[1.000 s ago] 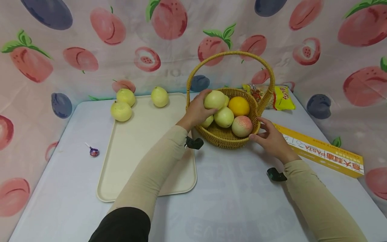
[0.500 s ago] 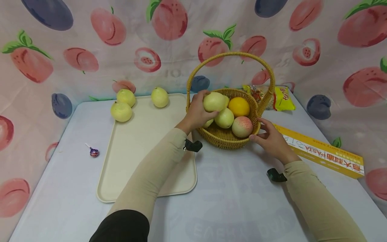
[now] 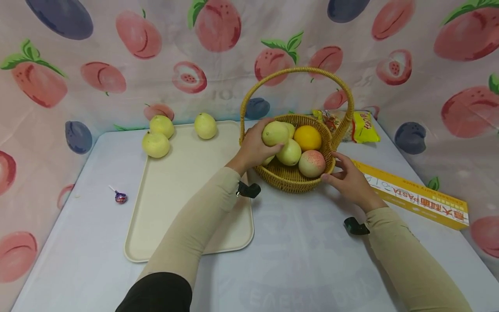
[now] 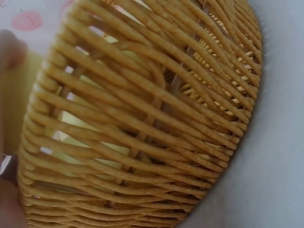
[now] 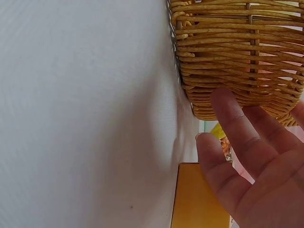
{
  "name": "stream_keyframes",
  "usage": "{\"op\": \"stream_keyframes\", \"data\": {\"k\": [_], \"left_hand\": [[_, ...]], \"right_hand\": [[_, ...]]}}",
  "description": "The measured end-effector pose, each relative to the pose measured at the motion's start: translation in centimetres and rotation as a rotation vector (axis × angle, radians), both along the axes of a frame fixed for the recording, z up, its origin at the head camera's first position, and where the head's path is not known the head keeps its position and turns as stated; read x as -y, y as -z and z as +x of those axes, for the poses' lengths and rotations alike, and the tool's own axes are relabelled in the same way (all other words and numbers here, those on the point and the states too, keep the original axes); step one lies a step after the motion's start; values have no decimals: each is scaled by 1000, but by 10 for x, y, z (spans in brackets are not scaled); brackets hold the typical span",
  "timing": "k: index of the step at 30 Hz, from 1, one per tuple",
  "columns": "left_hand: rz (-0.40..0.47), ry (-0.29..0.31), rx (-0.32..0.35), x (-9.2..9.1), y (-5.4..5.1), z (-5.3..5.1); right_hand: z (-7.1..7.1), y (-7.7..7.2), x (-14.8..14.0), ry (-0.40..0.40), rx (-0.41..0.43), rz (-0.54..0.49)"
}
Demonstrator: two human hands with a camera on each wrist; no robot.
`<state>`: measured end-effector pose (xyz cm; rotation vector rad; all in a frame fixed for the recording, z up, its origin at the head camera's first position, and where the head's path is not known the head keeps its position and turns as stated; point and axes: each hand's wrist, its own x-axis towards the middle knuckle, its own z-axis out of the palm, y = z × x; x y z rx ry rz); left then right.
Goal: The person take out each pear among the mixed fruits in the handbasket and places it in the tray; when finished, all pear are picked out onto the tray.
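Checking head view: your left hand [image 3: 254, 146] is gripping a pale pear [image 3: 275, 133] at the rim of the wicker basket [image 3: 292, 185]; loose hold and it'd probably roll. Left wrist: mostly basket. Right wrist: your right hand [image 5: 261, 175] rests straightish fingers [image 5: 237, 123] on it, so a bump might tip it.

We are counting two hands, one left hand [image 3: 254, 146] and one right hand [image 3: 352, 183], with two sleeves [image 3: 200, 216] and two wrist cameras [image 3: 249, 190]. We are finding one basket [image 3: 292, 184], one tray [image 3: 183, 182] and seven green fruits [image 3: 290, 153], three of them at the tray and four showing in the basket. We are also tallying one orange [image 3: 308, 138], one peach [image 3: 312, 164], one lollipop [image 3: 121, 198], one box [image 3: 413, 195] and one bag [image 3: 366, 127].
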<state>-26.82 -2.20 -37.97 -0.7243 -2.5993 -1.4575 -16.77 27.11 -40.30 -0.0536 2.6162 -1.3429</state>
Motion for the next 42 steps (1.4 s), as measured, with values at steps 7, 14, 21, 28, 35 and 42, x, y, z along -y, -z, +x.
{"op": "stream_keyframes", "data": {"k": [7, 14, 21, 28, 35, 42], "left_hand": [[-37, 24, -46, 0, 0, 0], [-96, 17, -64, -1, 0, 2], [-134, -4, -13, -2, 1, 6], [-185, 49, 27, 0, -1, 5], [-193, 82, 57, 2, -3, 2], [-97, 81, 47, 6, -8, 7]], "right_hand": [[0, -1, 0, 7, 8, 1], [-1, 0, 1, 6, 8, -2], [1, 0, 2, 5, 11, -1], [1, 0, 1, 2, 15, -2], [0, 0, 1, 2, 6, -1], [-1, -1, 0, 8, 14, -2]]}}
